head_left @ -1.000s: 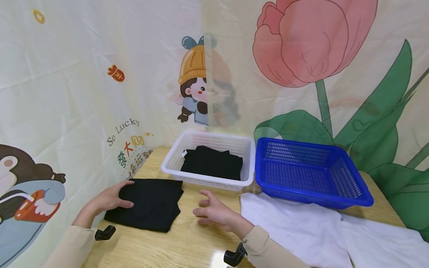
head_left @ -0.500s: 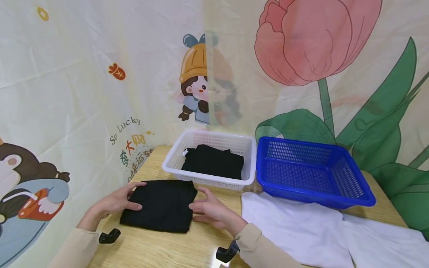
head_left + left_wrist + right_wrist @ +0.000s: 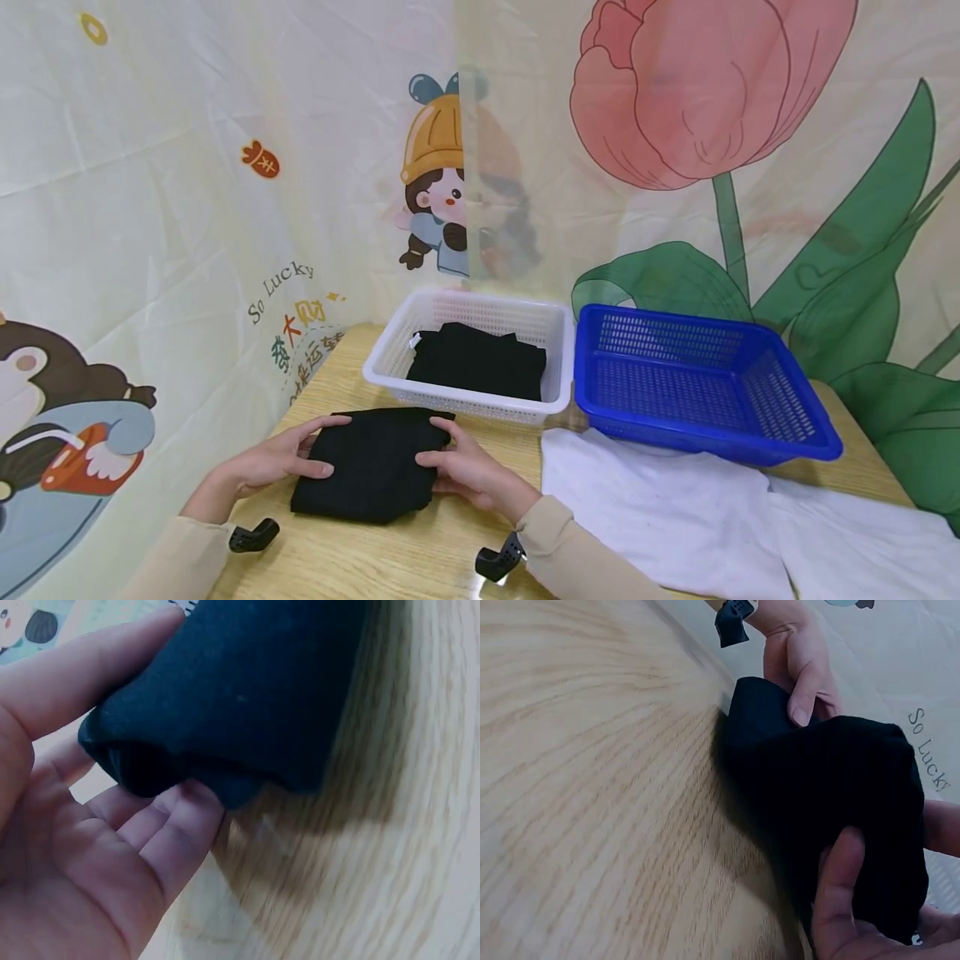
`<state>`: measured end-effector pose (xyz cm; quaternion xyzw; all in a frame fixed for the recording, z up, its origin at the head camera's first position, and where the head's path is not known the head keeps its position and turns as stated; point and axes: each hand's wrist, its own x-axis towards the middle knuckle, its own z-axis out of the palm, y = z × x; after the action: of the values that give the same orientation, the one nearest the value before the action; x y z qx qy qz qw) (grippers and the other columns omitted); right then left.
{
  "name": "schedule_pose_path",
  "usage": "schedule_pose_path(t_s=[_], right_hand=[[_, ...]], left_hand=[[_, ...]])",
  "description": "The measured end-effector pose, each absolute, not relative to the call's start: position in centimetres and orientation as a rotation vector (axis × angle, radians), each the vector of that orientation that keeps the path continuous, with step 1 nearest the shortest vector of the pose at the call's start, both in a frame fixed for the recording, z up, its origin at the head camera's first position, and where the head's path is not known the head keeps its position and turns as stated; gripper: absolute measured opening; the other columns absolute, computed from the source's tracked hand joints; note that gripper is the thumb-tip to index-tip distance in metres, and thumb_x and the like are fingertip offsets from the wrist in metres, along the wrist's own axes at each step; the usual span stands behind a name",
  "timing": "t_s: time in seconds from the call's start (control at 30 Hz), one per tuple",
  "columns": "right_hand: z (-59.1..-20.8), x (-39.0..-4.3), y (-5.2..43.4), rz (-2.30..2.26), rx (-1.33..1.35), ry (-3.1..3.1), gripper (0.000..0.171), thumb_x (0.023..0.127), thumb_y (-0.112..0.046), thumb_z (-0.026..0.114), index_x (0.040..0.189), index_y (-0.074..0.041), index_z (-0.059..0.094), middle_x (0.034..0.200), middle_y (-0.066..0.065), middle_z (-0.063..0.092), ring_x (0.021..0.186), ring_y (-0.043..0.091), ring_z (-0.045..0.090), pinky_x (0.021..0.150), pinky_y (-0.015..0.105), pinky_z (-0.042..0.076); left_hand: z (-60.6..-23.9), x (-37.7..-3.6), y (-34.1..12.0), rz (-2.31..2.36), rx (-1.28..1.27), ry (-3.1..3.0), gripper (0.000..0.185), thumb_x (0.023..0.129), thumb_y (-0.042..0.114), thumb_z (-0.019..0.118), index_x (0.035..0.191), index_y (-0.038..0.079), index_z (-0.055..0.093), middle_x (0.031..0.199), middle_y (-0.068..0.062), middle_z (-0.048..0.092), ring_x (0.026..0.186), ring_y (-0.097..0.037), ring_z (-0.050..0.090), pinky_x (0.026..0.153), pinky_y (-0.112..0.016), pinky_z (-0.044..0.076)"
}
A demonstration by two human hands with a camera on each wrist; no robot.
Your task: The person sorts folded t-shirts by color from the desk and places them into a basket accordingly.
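A folded black knitted garment (image 3: 371,467) is seen lying on the pale wooden counter (image 3: 405,558), just in front of the white perforated plastic basket (image 3: 390,360). It is gripped at its left edge by the left hand (image 3: 281,461), with the thumb laid on top. From the head view only the upper fingers are made out; in the left wrist view the fingers (image 3: 176,832) are shown tucked beneath the folded edge, so the cloth is pinched between thumb and fingers. The right edge is held by the right hand (image 3: 465,471); in the right wrist view its thumb (image 3: 840,885) is seen pressed onto the fabric while the fingers are curled under it.

A second folded black garment (image 3: 480,362) is seen inside the white basket only in the head view. Just beside that basket, to the right, a blue perforated plastic basket (image 3: 787,433) is stood, and a white cloth (image 3: 675,508) is spread on the counter in front of it. A printed cartoon curtain (image 3: 187,208) is hung behind the counter.
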<state>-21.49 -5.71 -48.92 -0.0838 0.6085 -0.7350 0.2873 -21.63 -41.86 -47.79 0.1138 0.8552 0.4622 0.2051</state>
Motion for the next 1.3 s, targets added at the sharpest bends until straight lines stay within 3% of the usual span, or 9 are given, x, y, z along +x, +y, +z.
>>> schedule_pose_path(t_s=[0.2, 0.47, 0.67, 0.87, 0.97, 1.03, 1.1, 1.2, 1.3], right_hand=[[-48.6, -21.6, -5.5, -1.947, -0.262, 1.742, 0.067, 0.097, -0.008, 0.075, 0.156, -0.012, 0.044, 0.135, 0.018, 0.063, 0.112, 0.029, 0.070, 0.092, 0.048, 0.060], [-48.7, -21.5, -5.0, -1.936, -0.312, 1.712, 0.074, 0.092, 0.008, 0.074, 0.157, -0.014, 0.047, 0.139, 0.019, 0.063, 0.116, 0.032, 0.069, 0.091, 0.050, 0.062], [-46.6, -21.0, -3.8, -1.905, -0.456, 1.716, 0.073, 0.094, 0.007, 0.073, 0.158, -0.018, 0.048, 0.141, 0.014, 0.060, 0.118, 0.028, 0.067, 0.093, 0.043, 0.061], [-42.4, -20.8, -2.2, -1.934, -0.564, 1.662, 0.072, 0.097, 0.005, 0.072, 0.160, -0.020, 0.046, 0.144, 0.017, 0.056, 0.120, 0.028, 0.066, 0.093, 0.043, 0.061], [-40.3, -21.0, -1.3, -1.944, -0.614, 1.656, 0.073, 0.098, 0.005, 0.071, 0.161, -0.021, 0.044, 0.147, 0.019, 0.054, 0.123, 0.029, 0.065, 0.094, 0.044, 0.061], [-39.1, -21.4, -0.7, -1.957, -0.628, 1.664, 0.074, 0.098, 0.004, 0.071, 0.162, -0.023, 0.043, 0.149, 0.019, 0.054, 0.125, 0.029, 0.065, 0.094, 0.045, 0.061], [-38.1, -21.9, -0.1, -1.971, -0.625, 1.694, 0.075, 0.099, 0.003, 0.071, 0.162, -0.025, 0.044, 0.147, 0.020, 0.054, 0.123, 0.030, 0.065, 0.093, 0.046, 0.062], [-37.3, -23.1, 0.7, -1.974, -0.594, 1.761, 0.076, 0.098, 0.001, 0.073, 0.162, -0.027, 0.043, 0.146, 0.021, 0.053, 0.121, 0.030, 0.067, 0.091, 0.046, 0.062], [-37.2, -24.6, 1.5, -1.962, -0.558, 1.823, 0.077, 0.098, -0.002, 0.075, 0.163, -0.028, 0.042, 0.146, 0.022, 0.052, 0.121, 0.030, 0.067, 0.092, 0.046, 0.062]], left_hand=[[-48.0, -21.7, -41.3, 1.365, 0.352, 2.372, 0.083, 0.093, 0.022, 0.083, 0.164, 0.021, 0.039, 0.174, -0.025, 0.004, 0.156, -0.058, -0.001, 0.118, -0.074, 0.019], [-48.0, -21.4, -40.9, 1.411, 0.367, 2.308, 0.082, 0.095, 0.018, 0.081, 0.164, 0.021, 0.038, 0.175, -0.024, -0.002, 0.156, -0.056, -0.008, 0.119, -0.077, 0.010], [-44.6, -20.5, -40.8, 1.423, 0.410, 2.273, 0.080, 0.098, 0.011, 0.077, 0.165, 0.018, 0.035, 0.172, -0.020, -0.004, 0.154, -0.049, -0.008, 0.114, -0.055, 0.032], [-39.0, -20.0, -40.2, 1.431, 0.493, 2.298, 0.080, 0.099, 0.007, 0.073, 0.166, 0.021, 0.033, 0.175, -0.013, -0.016, 0.155, -0.047, -0.021, 0.120, -0.067, 0.016], [-36.8, -20.2, -39.7, 1.453, 0.538, 2.304, 0.080, 0.099, 0.004, 0.072, 0.166, 0.021, 0.033, 0.176, -0.009, -0.014, 0.155, -0.042, -0.020, 0.123, -0.042, 0.024], [-35.6, -20.7, -39.2, 1.458, 0.556, 2.315, 0.080, 0.099, 0.004, 0.072, 0.167, 0.022, 0.032, 0.176, -0.007, -0.014, 0.156, -0.039, -0.020, 0.113, -0.021, 0.031], [-34.8, -21.4, -38.5, 1.474, 0.550, 2.323, 0.081, 0.100, 0.006, 0.072, 0.167, 0.024, 0.031, 0.176, -0.006, -0.015, 0.157, -0.038, -0.022, 0.107, -0.016, 0.035], [-34.0, -22.9, -37.1, 1.493, 0.515, 2.334, 0.079, 0.103, 0.013, 0.071, 0.168, 0.029, 0.029, 0.176, -0.006, -0.017, 0.159, -0.040, -0.023, 0.123, -0.042, 0.032], [-34.0, -24.6, -35.6, 1.545, 0.478, 2.319, 0.078, 0.104, 0.018, 0.072, 0.168, 0.030, 0.029, 0.177, -0.010, -0.012, 0.161, -0.043, -0.014, 0.123, -0.070, 0.018]])
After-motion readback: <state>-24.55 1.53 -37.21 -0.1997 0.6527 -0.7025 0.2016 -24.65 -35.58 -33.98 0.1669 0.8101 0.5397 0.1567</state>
